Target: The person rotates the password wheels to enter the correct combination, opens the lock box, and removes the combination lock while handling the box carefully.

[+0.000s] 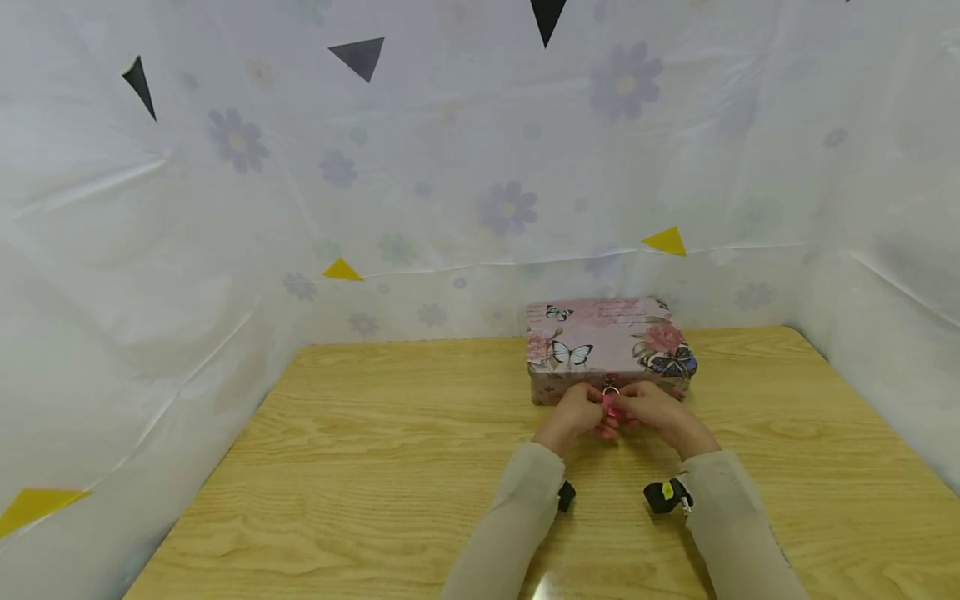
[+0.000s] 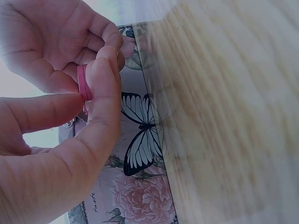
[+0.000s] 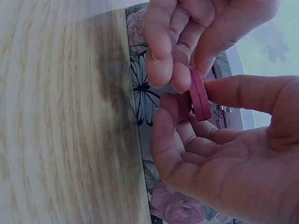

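Observation:
A pink box printed with butterflies and roses stands with its lid down toward the back of the table. At the clasp on its front is a small pink padlock with a silver shackle. My left hand pinches the padlock between thumb and forefinger from the left. From the other side my right hand grips it too, its thumb on one face and fingers curled behind. Edge-on in the right wrist view, the padlock body looks layered. The fingers hide much of it.
The box rests on a wood-grain table, close to the flowered white sheet at the back. White sheeting also rises on the left and right sides. Yellow and black triangles mark the sheet. Black wrist devices sit under the sleeves.

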The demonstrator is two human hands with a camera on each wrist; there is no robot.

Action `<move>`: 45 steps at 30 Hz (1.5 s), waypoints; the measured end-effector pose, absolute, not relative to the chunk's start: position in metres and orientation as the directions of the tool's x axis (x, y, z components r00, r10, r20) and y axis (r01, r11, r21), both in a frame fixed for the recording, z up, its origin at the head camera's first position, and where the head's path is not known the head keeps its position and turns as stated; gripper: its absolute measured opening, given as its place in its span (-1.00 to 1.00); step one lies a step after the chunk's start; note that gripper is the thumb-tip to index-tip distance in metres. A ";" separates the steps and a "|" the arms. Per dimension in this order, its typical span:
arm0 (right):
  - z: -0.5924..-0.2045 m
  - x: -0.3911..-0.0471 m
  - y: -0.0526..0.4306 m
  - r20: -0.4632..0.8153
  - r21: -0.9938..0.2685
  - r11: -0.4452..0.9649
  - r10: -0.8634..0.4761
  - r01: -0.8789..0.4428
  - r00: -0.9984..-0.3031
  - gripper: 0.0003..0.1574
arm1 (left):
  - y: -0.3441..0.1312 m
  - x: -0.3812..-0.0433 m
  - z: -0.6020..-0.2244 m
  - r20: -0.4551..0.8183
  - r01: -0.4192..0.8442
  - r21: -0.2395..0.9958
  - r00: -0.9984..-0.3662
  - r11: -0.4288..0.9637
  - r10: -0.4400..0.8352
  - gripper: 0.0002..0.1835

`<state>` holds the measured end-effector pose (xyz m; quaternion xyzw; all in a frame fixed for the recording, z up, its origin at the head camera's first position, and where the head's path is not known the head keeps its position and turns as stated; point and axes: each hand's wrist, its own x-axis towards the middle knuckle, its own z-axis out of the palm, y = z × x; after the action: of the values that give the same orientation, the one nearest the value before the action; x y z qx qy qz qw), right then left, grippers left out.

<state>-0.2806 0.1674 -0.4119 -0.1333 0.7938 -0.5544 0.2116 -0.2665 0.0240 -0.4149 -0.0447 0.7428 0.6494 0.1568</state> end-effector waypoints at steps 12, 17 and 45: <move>-0.411 -0.282 0.169 -0.177 -0.948 0.319 -0.458 0.025 -0.871 -0.65 | 0.023 -0.267 -0.414 -0.282 -0.263 0.955 -0.948 0.136 0.145 -0.92; -0.412 -0.283 0.169 -0.178 -0.957 0.287 -0.452 0.046 -0.874 -0.66 | 0.023 -0.266 -0.414 -0.280 -0.263 0.956 -0.949 0.127 0.143 -0.94; -0.412 -0.281 0.167 -0.190 -0.935 0.354 -0.437 0.026 -0.879 -0.67 | 0.023 -0.267 -0.416 -0.269 -0.247 0.957 -0.950 0.151 0.158 -0.97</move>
<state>-0.2806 0.1666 -0.4125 -0.1292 0.7959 -0.5533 0.2091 -0.2670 0.0228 -0.4159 -0.0299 0.7424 0.6510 0.1553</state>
